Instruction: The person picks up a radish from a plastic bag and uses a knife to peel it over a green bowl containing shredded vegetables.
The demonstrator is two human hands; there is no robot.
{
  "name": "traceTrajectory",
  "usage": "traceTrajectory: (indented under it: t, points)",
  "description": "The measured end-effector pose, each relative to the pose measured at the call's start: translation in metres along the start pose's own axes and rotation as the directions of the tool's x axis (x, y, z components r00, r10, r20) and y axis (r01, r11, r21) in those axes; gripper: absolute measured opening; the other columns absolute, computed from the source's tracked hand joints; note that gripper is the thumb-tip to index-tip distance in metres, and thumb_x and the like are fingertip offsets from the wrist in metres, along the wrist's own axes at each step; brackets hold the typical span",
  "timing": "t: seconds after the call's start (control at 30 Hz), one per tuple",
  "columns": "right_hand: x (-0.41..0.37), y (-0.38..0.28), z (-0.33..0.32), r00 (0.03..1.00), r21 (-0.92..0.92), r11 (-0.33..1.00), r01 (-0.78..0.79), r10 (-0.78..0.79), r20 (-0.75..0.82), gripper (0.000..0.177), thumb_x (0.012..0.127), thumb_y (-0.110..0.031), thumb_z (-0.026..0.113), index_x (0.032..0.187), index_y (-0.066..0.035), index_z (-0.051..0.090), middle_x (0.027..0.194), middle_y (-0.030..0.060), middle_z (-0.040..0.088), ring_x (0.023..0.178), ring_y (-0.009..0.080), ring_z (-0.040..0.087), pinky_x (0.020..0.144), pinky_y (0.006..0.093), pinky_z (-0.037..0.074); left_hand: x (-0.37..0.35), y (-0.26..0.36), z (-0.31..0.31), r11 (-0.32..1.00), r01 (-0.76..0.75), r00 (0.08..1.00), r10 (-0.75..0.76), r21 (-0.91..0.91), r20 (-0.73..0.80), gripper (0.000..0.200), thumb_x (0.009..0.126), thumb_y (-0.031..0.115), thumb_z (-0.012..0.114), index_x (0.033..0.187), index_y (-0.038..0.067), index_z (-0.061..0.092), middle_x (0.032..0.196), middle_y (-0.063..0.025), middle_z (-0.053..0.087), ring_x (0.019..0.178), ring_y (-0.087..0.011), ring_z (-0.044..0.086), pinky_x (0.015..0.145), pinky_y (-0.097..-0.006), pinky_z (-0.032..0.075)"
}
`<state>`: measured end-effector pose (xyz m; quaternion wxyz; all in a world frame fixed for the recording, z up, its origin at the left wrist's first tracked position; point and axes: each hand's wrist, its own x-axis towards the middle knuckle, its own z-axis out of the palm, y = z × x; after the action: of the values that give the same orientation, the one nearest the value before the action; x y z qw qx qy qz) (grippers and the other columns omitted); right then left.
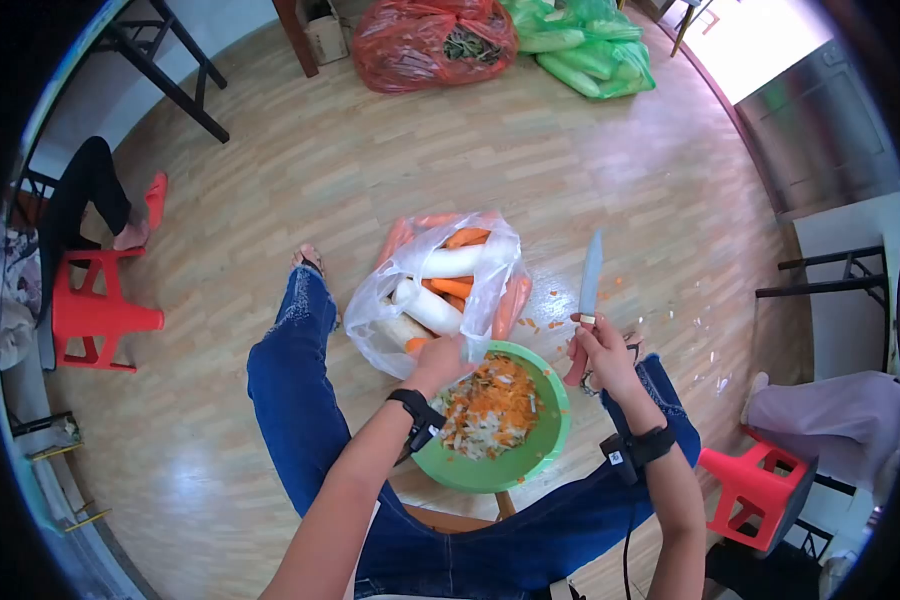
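My right hand [602, 352] is wrapped round the handle of a knife [591, 277], its blade pointing away from me above the floor. With closed fingers, my left hand [438, 364] grips the near edge of a clear plastic bag [372, 348]. Inside the bag lie white radishes [433, 306] and orange carrots [453, 288]. Right below my left hand, between my knees, is a green basin [560, 405]. Chopped orange and white vegetable pieces [490, 405] cover its bottom.
Carrot scraps [555, 324] litter the floor right of the bag. Farther off are a red bag [395, 50] and a green bag [595, 60] of vegetables. Red stools [105, 310] stand to either side, with a seated person's leg [90, 190] at left.
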<state>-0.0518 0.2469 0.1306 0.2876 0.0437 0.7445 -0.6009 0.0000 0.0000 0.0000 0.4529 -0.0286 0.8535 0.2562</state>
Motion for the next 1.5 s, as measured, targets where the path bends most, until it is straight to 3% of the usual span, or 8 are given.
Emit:
traceTrajectory:
  t: [0.4,0.67,0.73,0.8,0.97,1.1,1.23,1.5]
  points:
    - [0.007,0.012,0.009,0.997,-0.082,0.995,0.057,-0.053,0.048,0.014,0.086,-0.008,0.043,0.098,-0.001,0.045,0.063,0.0049,0.051,0.044,0.0122,0.05,0.041,0.0253,0.041,0.027,0.068,0.053,0.812,-0.417,0.815,0.533,0.408,-0.227,0.073,0.067,0.02,0.064,0.131,0.019,0.028,0.122,-0.0154,0.037,0.114,-0.0312,0.036,0.091,-0.0442,0.031]
    - [0.019,-0.002,-0.003,0.999,-0.041,0.999,0.035,-0.035,-0.001,0.014,0.085,-0.009,0.044,0.096,0.0,0.044,0.062,0.0059,0.052,0.04,0.0148,0.051,0.037,0.0268,0.041,0.029,0.066,-0.009,0.864,-0.503,0.812,0.462,-0.027,-0.356,0.032,0.075,0.03,0.053,0.094,0.005,0.058,0.087,-0.0188,0.057,0.084,-0.0318,0.056,0.073,-0.0409,0.042]
    - [0.021,0.005,0.0,0.997,-0.098,0.992,0.076,-0.078,-0.017,0.015,0.085,-0.01,0.044,0.096,0.0,0.044,0.061,0.0064,0.052,0.038,0.0151,0.05,0.036,0.0274,0.041,0.069,0.032,-0.004,0.897,-0.437,0.763,0.41,0.068,-0.499,0.025,0.074,0.028,0.053,0.072,0.005,0.06,0.073,-0.0157,0.058,0.07,-0.0313,0.057,0.064,-0.0412,0.043]
    - [0.014,-0.004,0.007,1.0,-0.108,0.994,-0.002,0.004,0.018,0.014,0.085,-0.009,0.044,0.095,0.0,0.044,0.061,0.0066,0.052,0.038,0.0152,0.05,0.036,0.0278,0.041,0.057,0.018,-0.034,0.962,-0.165,0.858,0.249,0.216,-0.449,0.023,0.071,0.018,0.054,0.088,0.003,0.058,0.084,-0.014,0.057,0.083,-0.03,0.053,0.075,-0.0396,0.041]
    - [0.009,-0.008,0.014,0.982,-0.183,0.978,-0.095,0.123,0.143,0.014,0.085,-0.009,0.044,0.096,0.0,0.043,0.062,0.0073,0.052,0.038,0.0154,0.05,0.036,0.0284,0.041,0.058,-0.092,-0.036,0.963,0.133,0.664,0.091,0.237,-0.743,0.035,0.069,0.014,0.058,0.102,0.002,0.055,0.119,-0.0135,0.044,0.112,-0.0275,0.039,0.092,-0.0389,0.033]
    - [0.013,-0.013,0.015,0.977,-0.19,0.972,-0.135,0.163,0.138,0.02,0.085,-0.007,0.041,0.104,-0.001,0.041,0.064,0.0056,0.051,0.039,0.0142,0.051,0.036,0.0251,0.041,0.024,-0.09,-0.058,0.977,0.205,0.792,-0.131,0.059,-0.596,0.062,0.068,0.022,0.064,0.122,0.004,0.04,0.13,-0.0112,0.031,0.122,-0.0251,0.026,0.096,-0.0363,0.03]
    - [0.016,-0.024,0.025,0.98,-0.258,0.962,-0.094,0.136,0.148,0.021,0.085,-0.006,0.042,0.104,0.0,0.041,0.063,0.0055,0.051,0.04,0.014,0.052,0.036,0.0249,0.042,0.024,-0.158,-0.004,0.755,0.442,0.886,-0.283,0.485,-0.367,0.073,0.061,0.028,0.068,0.124,0.007,0.038,0.132,-0.0112,0.029,0.126,-0.0234,0.018,0.1,-0.0398,0.016]
    - [0.029,-0.004,0.038,0.978,-0.376,0.924,0.066,0.015,0.209,0.023,0.084,-0.006,0.042,0.106,0.0,0.041,0.064,0.0058,0.052,0.042,0.013,0.052,0.037,0.0246,0.042,0.029,-0.12,-0.029,0.922,0.372,0.861,-0.302,0.102,-0.41,0.029,0.07,0.015,0.054,0.099,0.008,0.055,0.112,-0.0123,0.044,0.109,-0.0218,0.039,0.1,-0.0446,0.017]
